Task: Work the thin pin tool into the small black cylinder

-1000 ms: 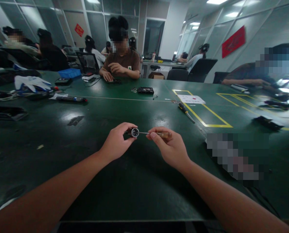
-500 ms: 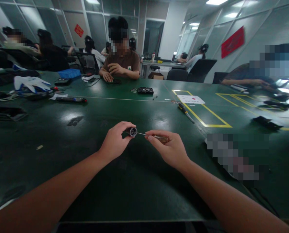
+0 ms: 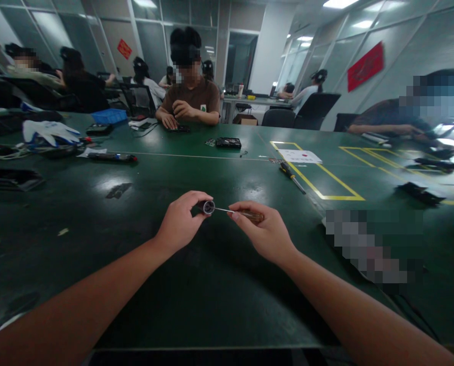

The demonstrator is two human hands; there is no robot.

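Observation:
My left hand (image 3: pixel 183 218) grips a small dark cylinder (image 3: pixel 208 207) with a bright metal rim, its round end turned towards me. Thumb and fingers hold it from either side, hiding most of its body. In my right hand (image 3: pixel 267 229) is a screwdriver (image 3: pixel 251 215) with a brownish see-through handle and a thin metal shaft. The shaft points left, and its tip is at the rim of the cylinder; whether it goes inside I cannot tell. Both hands are above the green table (image 3: pixel 211 295).
A black and yellow screwdriver (image 3: pixel 292 178) lies ahead to the right by yellow tape (image 3: pixel 341 197). Further off are a black device (image 3: pixel 229 143), a pen-like tool (image 3: pixel 112 157), white gloves (image 3: pixel 50 133) and a blue basket (image 3: pixel 108 116). A co-worker (image 3: pixel 190 96) sits opposite.
My hands stay almost in place, the screwdriver's handle turned slightly in my right fingers. The co-worker opposite has shifted a raised hand a little.

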